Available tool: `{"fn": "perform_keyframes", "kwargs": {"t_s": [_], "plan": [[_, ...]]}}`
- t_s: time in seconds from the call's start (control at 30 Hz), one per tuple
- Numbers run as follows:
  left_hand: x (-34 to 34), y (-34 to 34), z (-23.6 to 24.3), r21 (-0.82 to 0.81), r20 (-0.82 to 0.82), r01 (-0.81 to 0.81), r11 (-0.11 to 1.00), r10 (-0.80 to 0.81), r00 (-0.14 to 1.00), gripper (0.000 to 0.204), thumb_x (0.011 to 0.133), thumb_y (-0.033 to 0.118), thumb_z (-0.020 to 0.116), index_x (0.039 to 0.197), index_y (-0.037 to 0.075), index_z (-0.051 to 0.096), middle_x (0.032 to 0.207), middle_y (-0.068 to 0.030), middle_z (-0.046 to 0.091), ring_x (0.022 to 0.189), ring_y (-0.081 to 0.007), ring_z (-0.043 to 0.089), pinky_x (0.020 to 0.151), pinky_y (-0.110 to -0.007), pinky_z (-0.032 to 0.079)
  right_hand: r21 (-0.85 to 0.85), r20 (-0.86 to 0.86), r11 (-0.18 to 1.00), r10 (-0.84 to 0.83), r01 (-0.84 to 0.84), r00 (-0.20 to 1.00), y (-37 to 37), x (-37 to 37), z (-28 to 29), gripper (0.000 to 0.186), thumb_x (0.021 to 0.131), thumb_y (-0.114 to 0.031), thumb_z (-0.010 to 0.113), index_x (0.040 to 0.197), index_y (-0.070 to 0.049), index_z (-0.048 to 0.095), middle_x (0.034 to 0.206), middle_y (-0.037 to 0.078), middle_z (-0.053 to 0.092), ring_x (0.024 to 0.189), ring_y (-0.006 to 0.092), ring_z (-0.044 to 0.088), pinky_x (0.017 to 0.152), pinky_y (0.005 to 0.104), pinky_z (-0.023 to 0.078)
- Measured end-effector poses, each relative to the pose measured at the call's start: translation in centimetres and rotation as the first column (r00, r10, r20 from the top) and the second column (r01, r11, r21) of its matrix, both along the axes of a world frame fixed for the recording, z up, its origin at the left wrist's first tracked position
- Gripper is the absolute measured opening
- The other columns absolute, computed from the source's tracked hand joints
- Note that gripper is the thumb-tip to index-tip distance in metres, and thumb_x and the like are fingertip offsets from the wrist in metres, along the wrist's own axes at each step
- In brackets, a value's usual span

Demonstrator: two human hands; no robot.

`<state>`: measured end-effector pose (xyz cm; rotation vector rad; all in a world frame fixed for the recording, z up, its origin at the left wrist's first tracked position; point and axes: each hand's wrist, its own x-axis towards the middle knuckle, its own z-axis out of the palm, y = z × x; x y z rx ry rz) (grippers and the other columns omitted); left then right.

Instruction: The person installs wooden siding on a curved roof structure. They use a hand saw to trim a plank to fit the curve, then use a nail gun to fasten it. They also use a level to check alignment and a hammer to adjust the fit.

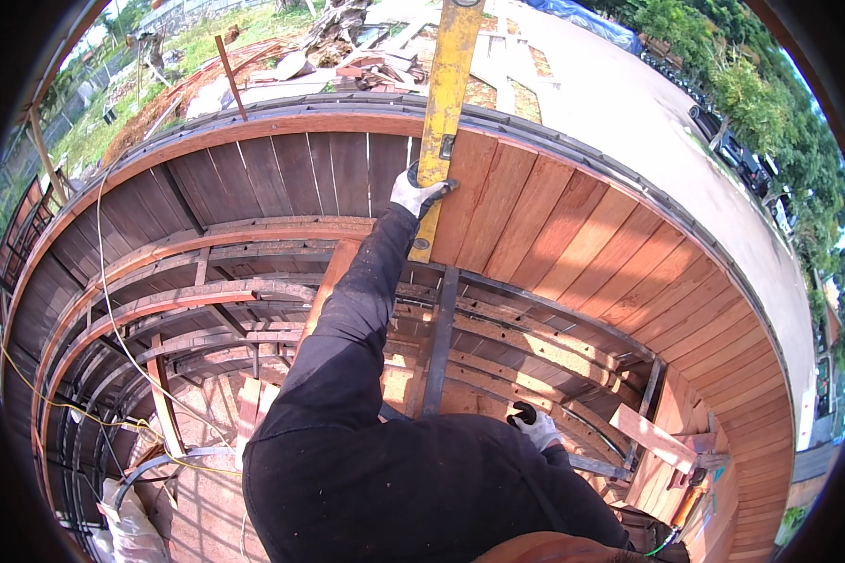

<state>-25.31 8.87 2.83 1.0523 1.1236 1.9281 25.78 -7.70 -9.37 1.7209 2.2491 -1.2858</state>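
Observation:
A worn yellow spirit level [446, 94] stands lengthwise against the slatted wood wall, its upper end running out of view at the top. My left hand [413, 193], in a white and dark work glove, is wrapped round its lower part. Beside the level on the right are reddish-brown wood boards [526, 211]; darker boards [291, 174] lie to its left. Lower right, my gloved right hand [541, 432] is near the curved, wood-topped ribs of the frame. Its dark fingers look curled; whatever they may hold cannot be made out.
Curved frame rails [197, 291] and a dark metal upright [438, 342] surround me. A pale cable [113, 310] hangs at the left. A short loose board [652, 439] and an orange-handled tool [690, 497] lie at lower right. Plastic sheeting [131, 530] sits at lower left.

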Motion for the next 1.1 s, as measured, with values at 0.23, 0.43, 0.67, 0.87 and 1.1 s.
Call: {"fn": "perform_keyframes", "kwargs": {"t_s": [0.23,0.43,0.67,0.87,1.1], "plan": [[-0.3,0.5,-0.7,0.065,0.091,0.041,0.997,-0.046,0.995,0.038,0.083,-0.005,0.074,0.118,-0.002,0.063,0.105,-0.0102,0.074,0.085,-0.0180,0.072,0.078,-0.029,0.059,0.018,-0.005,1.000,0.009,-0.009,1.000,0.0,0.0,0.1,0.044,0.088,-0.037,0.072,0.125,-0.014,0.066,0.107,0.013,0.075,0.103,0.0288,0.071,0.094,0.0396,0.054],[-0.3,0.2,-0.5,0.040,0.030,0.014,0.999,-0.016,0.999,0.037,0.083,-0.005,0.073,0.118,-0.002,0.063,0.106,-0.0104,0.073,0.086,-0.0179,0.072,0.078,-0.029,0.059,0.016,-0.049,1.000,-0.012,0.012,0.999,0.0,0.5,-1.0,0.043,0.089,-0.037,0.072,0.125,-0.015,0.066,0.107,0.014,0.075,0.102,0.0300,0.071,0.093,0.0407,0.054],[-0.3,0.1,-0.3,-0.028,-0.101,-0.063,0.998,0.060,0.993,0.038,0.082,-0.005,0.074,0.119,-0.002,0.063,0.106,-0.0102,0.074,0.087,-0.0174,0.072,0.079,-0.029,0.059,0.029,-0.039,1.000,0.004,-0.002,0.999,0.1,0.7,-1.5,0.044,0.089,-0.037,0.072,0.127,-0.015,0.065,0.106,0.015,0.075,0.101,0.0305,0.071,0.093,0.0408,0.054],[-0.6,0.6,-1.3,0.054,0.055,0.046,0.997,-0.049,0.997,0.039,0.082,-0.003,0.076,0.119,-0.002,0.064,0.108,-0.0095,0.073,0.090,-0.0163,0.071,0.082,-0.028,0.058,0.044,-0.031,0.999,0.000,0.001,1.000,-0.1,0.6,-0.7,0.044,0.089,-0.036,0.072,0.126,-0.015,0.065,0.104,0.014,0.075,0.100,0.0298,0.072,0.093,0.0402,0.054],[-0.9,0.5,-1.0,0.007,-0.009,0.003,1.000,-0.003,1.000,0.039,0.082,-0.004,0.076,0.119,-0.002,0.064,0.106,-0.0083,0.073,0.088,-0.0152,0.071,0.081,-0.028,0.058,0.051,-0.035,0.999,0.005,-0.004,0.999,-0.3,-0.1,0.4,0.043,0.089,-0.036,0.072,0.126,-0.014,0.065,0.105,0.013,0.075,0.100,0.0298,0.072,0.093,0.0403,0.054]]}}
